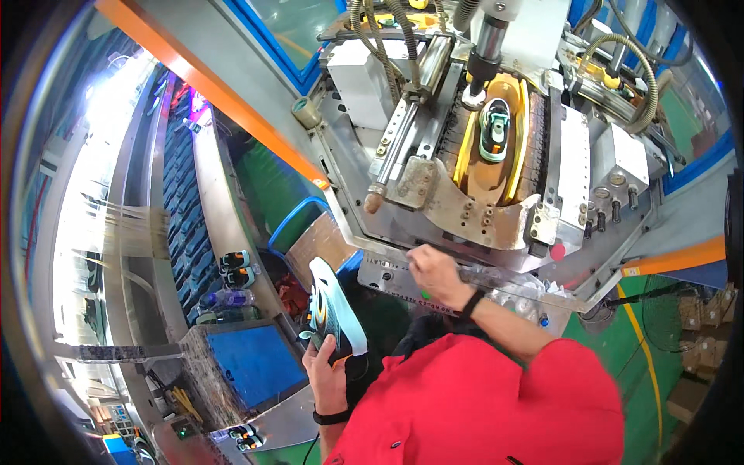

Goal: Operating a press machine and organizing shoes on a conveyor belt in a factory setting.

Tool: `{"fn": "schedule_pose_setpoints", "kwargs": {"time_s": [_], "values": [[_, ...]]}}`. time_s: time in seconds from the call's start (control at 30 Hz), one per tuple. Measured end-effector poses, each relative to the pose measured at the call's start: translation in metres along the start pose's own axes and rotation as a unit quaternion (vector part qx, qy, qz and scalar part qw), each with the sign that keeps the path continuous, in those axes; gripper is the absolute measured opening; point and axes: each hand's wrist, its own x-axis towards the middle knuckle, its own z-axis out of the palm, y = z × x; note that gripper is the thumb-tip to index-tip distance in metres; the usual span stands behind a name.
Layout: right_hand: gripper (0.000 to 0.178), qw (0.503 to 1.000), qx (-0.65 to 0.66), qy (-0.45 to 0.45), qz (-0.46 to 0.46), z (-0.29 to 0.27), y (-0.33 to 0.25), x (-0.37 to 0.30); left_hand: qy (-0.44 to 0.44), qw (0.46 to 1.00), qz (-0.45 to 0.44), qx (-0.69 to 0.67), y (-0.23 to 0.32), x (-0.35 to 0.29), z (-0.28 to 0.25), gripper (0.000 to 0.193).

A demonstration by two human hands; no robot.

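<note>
Machine takes up the upper right, a steel frame with hoses and side cylinders. You're standing at its front edge. Conveyor runs down your left, dark ridged belt with a pale ledge beside it. Bench is lower left, carrying a blue panel. Cardboard sheet leans in a blue tubular frame between conveyor and machine.

Machine's recess has yellow pads along both sides; one shoe sits in it, dark with pale and orange parts, opening up. Black-and-chrome plunger hangs at its upper left; can't tell if they touch.

Your other shoe, the held shoe, is up in the air near the bench, left of your body: toe pointing away from you, pale sole turned to your right, dark upper with orange marks to the left. Your left hand grasps it by the heel end. Your right hand is at the machine's front edge, fingers curled in; can't tell if it's clenched or has something small in it. Clear plastic lies just right of it.

Small stuff: shoe pair on the ledge, purple-tinted bottle just below, black wristband on your right wrist.
</note>
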Motion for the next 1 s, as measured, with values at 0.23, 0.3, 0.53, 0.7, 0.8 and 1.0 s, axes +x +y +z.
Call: {"fn": "schedule_pose_setpoints", "kwargs": {"time_s": [0.23,0.3,0.53,0.7,0.8,1.0], "values": [[0.014,0.989,-0.123,-0.078,-0.036,0.085,0.079,-0.037,0.012,1.000,0.006,0.009,-0.021,-0.037,0.001,0.036],[0.017,0.986,-0.127,-0.101,0.018,0.096,0.083,-0.036,0.057,0.998,0.003,0.010,-0.025,-0.048,-0.006,0.041],[0.017,0.997,-0.021,-0.067,-0.043,0.090,0.104,-0.032,0.118,0.992,0.014,-0.046,-0.021,-0.065,-0.015,0.040],[0.024,0.984,-0.049,-0.174,-0.012,0.095,0.112,-0.026,0.146,0.983,0.035,-0.110,-0.046,-0.082,-0.070,0.034],[0.026,0.985,0.015,-0.171,-0.029,0.108,0.131,-0.017,0.204,0.976,-0.015,-0.070,-0.077,-0.087,-0.123,0.034],[0.019,0.964,0.128,-0.167,-0.160,0.128,-0.080,0.074,0.397,0.892,-0.070,-0.207,-0.153,-0.102,-0.257,0.024]]}}
